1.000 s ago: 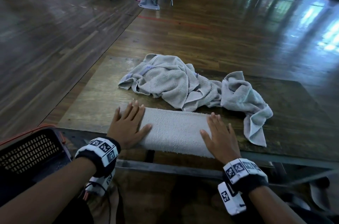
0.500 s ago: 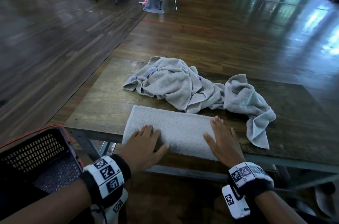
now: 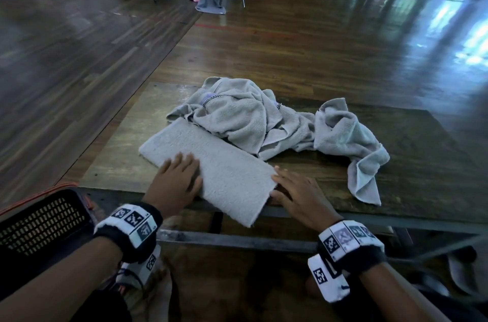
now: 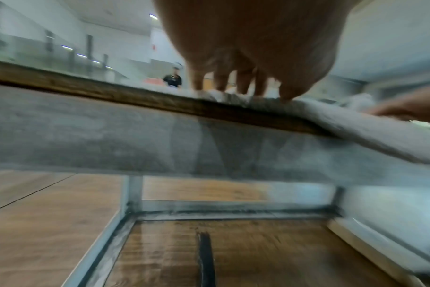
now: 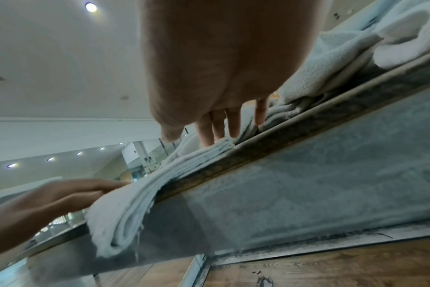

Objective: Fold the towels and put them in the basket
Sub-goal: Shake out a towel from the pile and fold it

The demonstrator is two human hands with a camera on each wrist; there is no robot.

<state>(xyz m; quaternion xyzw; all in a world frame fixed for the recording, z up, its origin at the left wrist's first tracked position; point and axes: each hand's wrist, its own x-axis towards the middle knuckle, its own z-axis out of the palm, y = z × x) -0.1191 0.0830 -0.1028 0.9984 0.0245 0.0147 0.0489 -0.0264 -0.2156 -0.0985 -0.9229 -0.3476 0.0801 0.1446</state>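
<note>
The folded towel (image 3: 211, 171) has turned on the table (image 3: 422, 163); before it lay parallel to the near edge, now it lies diagonal, its far end pointing toward 10 o'clock and touching the crumpled towels (image 3: 250, 116), its near corner hanging over the table edge toward 5 o'clock; the left hand (image 3: 177, 181) has slid from the left end toward the near long side and rests flat there; the right hand (image 3: 298, 192) has moved from on top to the right end, fingers at its edge.
</note>
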